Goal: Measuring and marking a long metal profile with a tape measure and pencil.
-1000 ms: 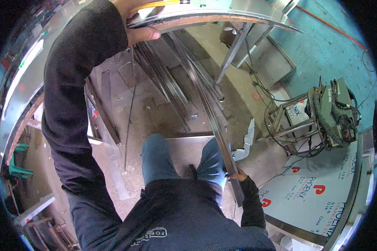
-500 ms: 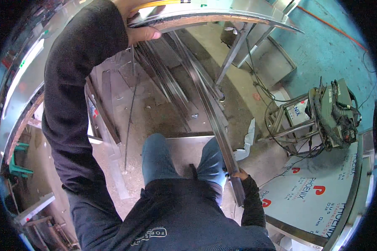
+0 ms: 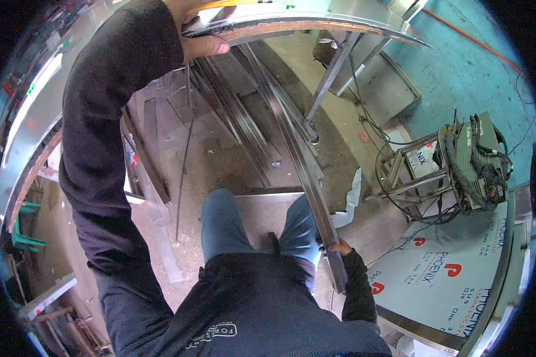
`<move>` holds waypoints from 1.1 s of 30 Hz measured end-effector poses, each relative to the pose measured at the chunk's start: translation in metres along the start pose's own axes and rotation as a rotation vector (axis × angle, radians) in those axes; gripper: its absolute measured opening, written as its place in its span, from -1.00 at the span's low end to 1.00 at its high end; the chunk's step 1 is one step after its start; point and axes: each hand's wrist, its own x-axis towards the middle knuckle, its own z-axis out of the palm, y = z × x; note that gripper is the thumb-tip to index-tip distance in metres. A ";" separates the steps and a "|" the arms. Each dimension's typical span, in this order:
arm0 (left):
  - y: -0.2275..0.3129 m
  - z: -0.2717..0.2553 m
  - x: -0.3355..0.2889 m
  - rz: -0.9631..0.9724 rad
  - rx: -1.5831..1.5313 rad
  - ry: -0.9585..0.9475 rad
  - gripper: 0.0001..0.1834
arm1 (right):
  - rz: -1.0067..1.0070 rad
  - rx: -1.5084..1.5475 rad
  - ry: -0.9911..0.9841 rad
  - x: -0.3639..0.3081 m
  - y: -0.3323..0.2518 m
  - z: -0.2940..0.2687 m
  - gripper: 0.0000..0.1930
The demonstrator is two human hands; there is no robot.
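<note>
My left hand [image 3: 205,47] clasps the edge of the workbench [image 3: 315,25] at the top, thumb below the wood-cored rim. Its other fingers are mostly cut off by the upper frame edge. A thin yellow stick-like thing [image 3: 229,5] lies by those fingers on the metal top; I cannot tell whether they touch it. Low on the right, my right hand [image 3: 339,246] is wrapped round the near end of a long metal tube [image 3: 307,172]. The tube slants past my right thigh, away toward the space under the bench.
Several metal lengths [image 3: 232,110] lie on the floor under the bench. A stool [image 3: 420,178] at the right bears a dark cable-wrapped machine [image 3: 479,163]. Nearer stands a surface of film-covered sheet metal [image 3: 441,285]. Cables trail by the bench leg [image 3: 333,77]. Green stools [image 3: 27,229] stand far left.
Almost nothing differs. Both hands keep their hold, and the view has shifted only very slightly.
</note>
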 end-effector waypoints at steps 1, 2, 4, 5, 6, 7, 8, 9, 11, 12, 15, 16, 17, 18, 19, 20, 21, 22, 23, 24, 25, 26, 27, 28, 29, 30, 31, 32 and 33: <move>-0.002 0.001 0.000 0.007 0.000 0.009 -0.43 | -0.005 -0.002 -0.032 -0.001 0.001 -0.001 -0.39; -0.003 0.002 0.000 0.015 0.000 0.019 -0.43 | -0.004 0.059 -0.040 -0.002 0.003 -0.004 -0.39; -0.007 0.005 0.002 0.022 0.008 0.023 -0.43 | -0.004 0.122 -0.046 -0.002 0.011 -0.016 -0.39; -0.009 0.005 0.004 0.025 0.011 0.023 -0.42 | 0.016 0.033 0.018 -0.001 0.016 -0.026 -0.40; -0.012 0.005 0.008 0.042 -0.037 -0.005 -0.43 | 0.076 -0.066 0.124 0.001 0.020 -0.036 -0.41; -0.013 0.006 0.010 0.059 -0.085 -0.033 -0.43 | 0.035 -0.051 0.085 0.006 0.024 -0.045 -0.41; -0.013 0.006 0.010 0.064 -0.086 -0.035 -0.43 | 0.038 -0.125 0.069 0.013 0.027 -0.051 -0.44; -0.013 0.006 0.010 0.047 -0.099 -0.050 -0.43 | 0.039 -0.163 0.061 0.016 0.029 -0.055 -0.45; -0.012 0.004 0.008 0.028 -0.109 -0.062 -0.43 | 0.064 -0.350 0.110 0.020 0.021 -0.056 -0.48; -0.010 0.004 0.003 0.025 -0.049 -0.035 -0.44 | 0.089 -0.499 0.167 0.020 0.014 -0.052 -0.50; -0.010 0.001 0.004 0.023 -0.013 -0.026 -0.45 | 0.151 -0.943 0.313 0.010 -0.020 -0.034 -0.54; -0.010 0.001 0.004 0.028 -0.037 -0.047 -0.46 | 0.166 -0.950 0.339 0.006 -0.030 -0.029 -0.54; -0.011 0.001 0.006 0.028 -0.037 -0.048 -0.46 | 0.208 -0.855 0.309 0.001 -0.038 -0.027 -0.55; -0.012 0.000 0.007 0.056 -0.060 -0.046 -0.46 | 0.189 -0.735 0.263 0.001 -0.040 -0.024 -0.55; -0.013 0.001 0.007 0.085 -0.081 -0.043 -0.46 | 0.249 -0.759 0.279 0.000 -0.042 -0.024 -0.56; -0.014 0.001 0.007 0.083 -0.079 -0.040 -0.46 | 0.187 -0.577 0.239 0.001 -0.041 -0.025 -0.56; -0.014 0.002 0.005 0.061 -0.076 -0.032 -0.46 | 0.182 -0.421 0.245 0.001 -0.041 -0.027 -0.57; -0.014 0.002 0.003 0.044 -0.070 -0.029 -0.46 | 0.126 -0.404 0.190 0.000 -0.042 -0.029 -0.57; -0.013 0.002 0.001 0.027 -0.063 -0.026 -0.46 | 0.156 -0.379 0.181 -0.006 -0.046 -0.030 -0.59; -0.012 0.003 -0.001 0.017 -0.055 -0.003 -0.46 | 0.237 -0.371 0.240 -0.010 -0.053 -0.028 -0.61; -0.010 0.002 -0.001 0.014 -0.050 0.005 -0.46 | 0.249 -0.585 0.276 -0.019 -0.065 -0.027 -0.61; -0.008 0.001 -0.001 0.011 -0.045 0.013 -0.46 | 0.360 -0.847 0.448 -0.035 -0.083 -0.025 -0.60; -0.006 -0.001 0.001 0.044 -0.048 0.012 -0.46 | 0.308 -0.987 0.502 -0.057 -0.103 -0.020 -0.59; -0.004 -0.002 0.003 0.065 -0.056 0.013 -0.46 | 0.265 -1.179 0.607 -0.082 -0.122 -0.012 -0.58; -0.002 -0.003 0.004 0.087 -0.064 0.015 -0.46 | 0.317 -1.148 0.636 -0.095 -0.132 0.000 -0.58; 0.000 -0.003 0.004 0.031 -0.054 -0.002 -0.46 | 0.326 -1.305 0.818 -0.105 -0.138 0.011 -0.59; 0.002 -0.004 0.003 0.006 -0.053 -0.009 -0.46 | 0.335 -1.458 1.002 -0.113 -0.141 0.019 -0.60; 0.002 -0.003 0.002 -0.019 -0.051 -0.016 -0.46 | 0.338 -1.457 1.011 -0.111 -0.135 0.028 -0.60; 0.001 -0.002 0.000 -0.027 -0.062 -0.007 -0.47 | 0.308 -1.567 0.994 -0.107 -0.119 0.040 -0.58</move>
